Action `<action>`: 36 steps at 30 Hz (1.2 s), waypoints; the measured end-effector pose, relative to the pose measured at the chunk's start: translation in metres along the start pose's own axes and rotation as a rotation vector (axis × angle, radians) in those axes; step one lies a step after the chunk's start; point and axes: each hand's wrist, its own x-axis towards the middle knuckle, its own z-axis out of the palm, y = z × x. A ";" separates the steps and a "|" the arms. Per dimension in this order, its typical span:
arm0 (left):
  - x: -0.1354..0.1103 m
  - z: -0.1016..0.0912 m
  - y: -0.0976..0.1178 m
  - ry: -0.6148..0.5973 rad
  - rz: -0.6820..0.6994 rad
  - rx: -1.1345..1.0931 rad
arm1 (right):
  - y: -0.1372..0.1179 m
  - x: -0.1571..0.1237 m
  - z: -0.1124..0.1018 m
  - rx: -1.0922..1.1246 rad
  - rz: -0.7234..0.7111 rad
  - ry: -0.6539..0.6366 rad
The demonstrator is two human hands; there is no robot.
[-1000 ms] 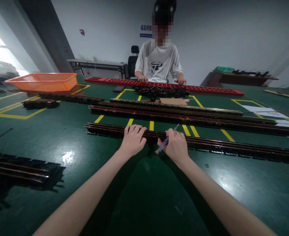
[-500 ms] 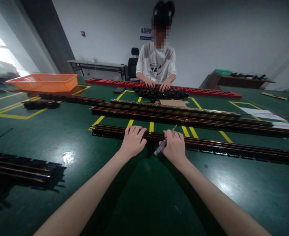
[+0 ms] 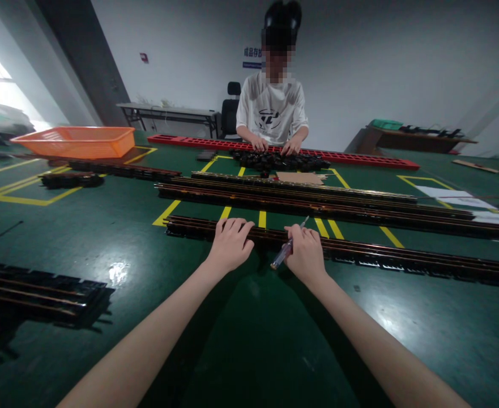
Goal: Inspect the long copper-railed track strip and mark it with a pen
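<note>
Lying across the green tabletop [image 3: 62, 238], a long, narrow black strip lined with thin copper-coloured rods [image 3: 402, 256] is placed crosswise before both arms, its right end cut off by the picture's edge. Its left part is covered by the left hand [image 3: 230, 245], whose fingers are bent over the top, set slightly apart, with the thumb held at the near side; whether the strip is gripped from beneath cannot be told. A slim tool with a translucent purplish handle and thin metal shaft [image 3: 281, 256] is held in the curled right hand [image 3: 307, 253], the handle tilted down towards the near side and the shaft pointed away over the strip. Whether the strip is touched by the tip cannot be made out.

Beyond, similar dark strips [image 3: 359, 212] are laid roughly parallel. Farther back, a loose heap of small black parts [image 3: 270, 162] is set before a long red slotted bar [image 3: 372, 160], where a co-worker's two hands [image 3: 290, 147] are lowered. At the left, an orange plastic basket [image 3: 79, 148] is seen.
</note>
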 end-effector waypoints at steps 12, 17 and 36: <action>0.001 0.000 0.000 -0.004 -0.003 0.028 | -0.002 0.000 -0.006 -0.120 0.027 -0.085; 0.002 0.000 0.001 0.006 -0.007 0.042 | -0.003 0.001 -0.006 -0.148 0.022 -0.048; 0.001 0.001 0.000 0.017 -0.002 0.046 | 0.003 -0.001 0.000 -0.153 0.005 0.011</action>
